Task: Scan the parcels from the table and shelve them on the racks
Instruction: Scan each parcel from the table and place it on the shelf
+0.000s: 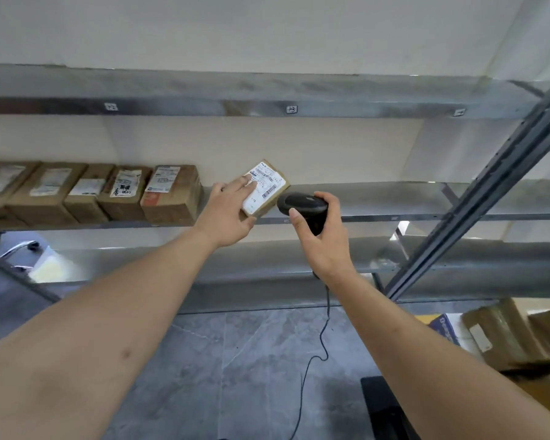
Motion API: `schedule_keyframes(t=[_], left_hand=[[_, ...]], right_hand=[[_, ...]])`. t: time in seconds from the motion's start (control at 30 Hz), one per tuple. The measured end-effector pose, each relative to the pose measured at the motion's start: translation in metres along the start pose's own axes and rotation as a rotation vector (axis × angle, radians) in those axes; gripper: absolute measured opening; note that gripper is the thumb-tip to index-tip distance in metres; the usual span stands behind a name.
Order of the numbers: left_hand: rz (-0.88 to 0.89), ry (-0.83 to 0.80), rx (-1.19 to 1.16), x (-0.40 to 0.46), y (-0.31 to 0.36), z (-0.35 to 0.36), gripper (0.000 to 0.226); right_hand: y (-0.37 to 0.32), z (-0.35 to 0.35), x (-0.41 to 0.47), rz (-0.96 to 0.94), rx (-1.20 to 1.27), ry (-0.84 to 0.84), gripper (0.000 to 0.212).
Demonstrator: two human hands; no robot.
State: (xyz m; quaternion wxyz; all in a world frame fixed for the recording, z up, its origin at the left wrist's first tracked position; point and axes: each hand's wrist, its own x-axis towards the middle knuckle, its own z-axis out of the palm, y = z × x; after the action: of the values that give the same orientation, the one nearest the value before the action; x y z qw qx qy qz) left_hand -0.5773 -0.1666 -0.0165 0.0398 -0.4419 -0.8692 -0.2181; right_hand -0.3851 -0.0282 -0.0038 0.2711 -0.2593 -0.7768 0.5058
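While the left hand [232, 211] holds the parcel [265, 187] tilted at the shelf [394, 198] edge, label up, beside the row of boxes [108, 192], the right hand [318, 233] grips the scanner [302, 206] just beside it, probably to read the barcode.

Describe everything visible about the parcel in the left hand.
The parcel is a small brown cardboard box with a white shipping label and barcodes on its upturned face. It is tilted, over the front edge of the middle shelf, right of a row of boxes. The left hand holds it, fingers on the label; the black scanner sits close beside it.
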Motion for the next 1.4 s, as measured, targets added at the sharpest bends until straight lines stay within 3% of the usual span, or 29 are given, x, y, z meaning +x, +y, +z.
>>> schedule_keyframes(t=[0.23, 0.57, 0.87, 1.13, 1.4], left_hand=[[-0.242, 0.025, -0.079, 0.031, -0.038, 0.01, 0.075], [-0.339, -0.042, -0.053, 0.091, -0.132, 0.039, 0.069], [-0.388, -0.134, -0.013, 0.121, -0.19, 0.075, 0.07], [-0.468, -0.23, 0.108, 0.136, -0.195, 0.093, 0.065], [-0.359, -0.282, 0.166, 0.157, -0.205, 0.099, 0.064]], right_hand=[[0.004, 0.057, 0.062, 0.062, 0.026, 0.015, 0.05], [0.012, 0.148, 0.134, 0.163, -0.022, 0.049, 0.057], [0.025, 0.211, 0.176, 0.233, -0.059, 0.058, 0.057], [0.047, 0.231, 0.204, 0.284, -0.074, -0.008, 0.056], [0.062, 0.231, 0.23, 0.323, -0.053, -0.026, 0.056]])
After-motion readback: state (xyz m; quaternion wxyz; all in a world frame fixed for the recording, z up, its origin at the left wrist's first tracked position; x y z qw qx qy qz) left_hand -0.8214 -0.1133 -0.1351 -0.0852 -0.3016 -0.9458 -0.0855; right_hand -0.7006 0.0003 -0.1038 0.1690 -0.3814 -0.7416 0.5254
